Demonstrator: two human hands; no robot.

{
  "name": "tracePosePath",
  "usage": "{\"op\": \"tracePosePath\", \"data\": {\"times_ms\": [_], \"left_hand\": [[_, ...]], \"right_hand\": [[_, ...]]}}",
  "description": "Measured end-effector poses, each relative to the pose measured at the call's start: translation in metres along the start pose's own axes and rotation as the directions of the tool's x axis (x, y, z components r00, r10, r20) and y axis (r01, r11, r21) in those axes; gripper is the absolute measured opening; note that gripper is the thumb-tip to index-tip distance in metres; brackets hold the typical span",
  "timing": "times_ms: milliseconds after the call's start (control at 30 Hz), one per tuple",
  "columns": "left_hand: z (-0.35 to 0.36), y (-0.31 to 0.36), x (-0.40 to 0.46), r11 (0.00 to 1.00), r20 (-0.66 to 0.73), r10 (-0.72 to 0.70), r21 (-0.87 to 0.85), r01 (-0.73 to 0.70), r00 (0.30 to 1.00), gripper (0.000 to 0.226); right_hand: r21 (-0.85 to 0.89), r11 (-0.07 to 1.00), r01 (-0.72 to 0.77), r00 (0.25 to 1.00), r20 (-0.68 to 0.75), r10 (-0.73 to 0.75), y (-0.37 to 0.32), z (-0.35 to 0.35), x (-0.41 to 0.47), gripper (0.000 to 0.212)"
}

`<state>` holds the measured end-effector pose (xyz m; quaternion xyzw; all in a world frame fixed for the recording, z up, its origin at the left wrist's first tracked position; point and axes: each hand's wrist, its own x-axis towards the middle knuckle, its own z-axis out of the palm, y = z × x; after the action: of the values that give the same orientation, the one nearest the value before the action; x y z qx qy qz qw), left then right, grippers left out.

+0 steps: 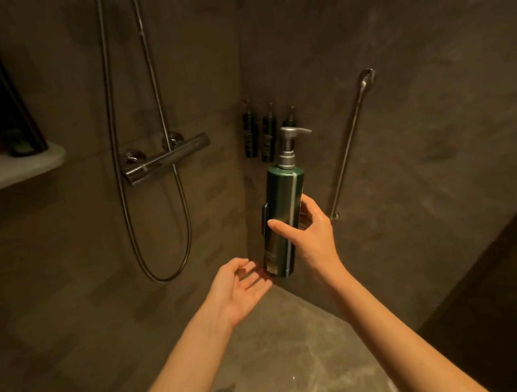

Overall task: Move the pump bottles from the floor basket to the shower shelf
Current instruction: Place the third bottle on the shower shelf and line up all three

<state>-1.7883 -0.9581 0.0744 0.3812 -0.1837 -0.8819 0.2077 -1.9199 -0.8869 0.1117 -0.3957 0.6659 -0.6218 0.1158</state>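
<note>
My right hand [311, 232] grips a tall green pump bottle [283, 200] with a silver pump, held upright in front of the shower corner. Just below and left of the bottle's base is my left hand [241, 286], open with the palm up and holding nothing. A pale curved shower shelf [22, 166] sticks out from the wall at the far left, with a dark bottle [6, 98] standing on it. The floor basket is out of view.
Three small dark pump bottles [267, 135] hang on the right wall near the corner. A chrome mixer bar [165, 158] with a looping hose [169, 230] is on the left wall. A slanted grab rail [352, 143] is on the right wall. The marble floor [289, 359] lies below.
</note>
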Motion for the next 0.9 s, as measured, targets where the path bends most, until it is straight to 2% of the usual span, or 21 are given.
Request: {"op": "tracePosePath", "data": {"times_ms": [100,233,467,567,700,900], "left_hand": [[0.013,0.035,0.037,0.999,-0.01,0.045,-0.006,-0.045,0.999,0.04],[0.03,0.083,0.072,0.989,-0.038,0.129,-0.065,-0.131,0.991,0.041],[0.034,0.149,0.093,0.948,-0.096,0.243,-0.187,-0.258,0.965,0.01],[0.027,0.17,0.093,0.905,-0.152,0.306,-0.26,-0.337,0.94,0.011],[0.02,0.189,0.081,0.82,-0.243,0.41,-0.324,-0.472,0.879,0.016],[0.031,0.197,0.041,0.609,-0.471,0.554,-0.333,-0.72,0.687,0.01]], "right_hand": [[0.001,0.998,0.06,0.998,0.033,-0.06,0.011,0.018,0.054,0.067],[0.042,0.994,0.096,0.99,0.102,-0.1,0.02,0.05,0.124,0.067],[0.162,0.977,0.139,0.949,0.259,-0.178,0.011,0.108,0.199,0.068],[0.259,0.958,0.119,0.912,0.352,-0.209,0.005,0.134,0.221,0.063],[0.392,0.918,0.057,0.825,0.499,-0.264,-0.007,0.176,0.247,0.063],[0.544,0.839,0.01,0.612,0.66,-0.435,-0.041,0.227,0.257,0.064]]}}
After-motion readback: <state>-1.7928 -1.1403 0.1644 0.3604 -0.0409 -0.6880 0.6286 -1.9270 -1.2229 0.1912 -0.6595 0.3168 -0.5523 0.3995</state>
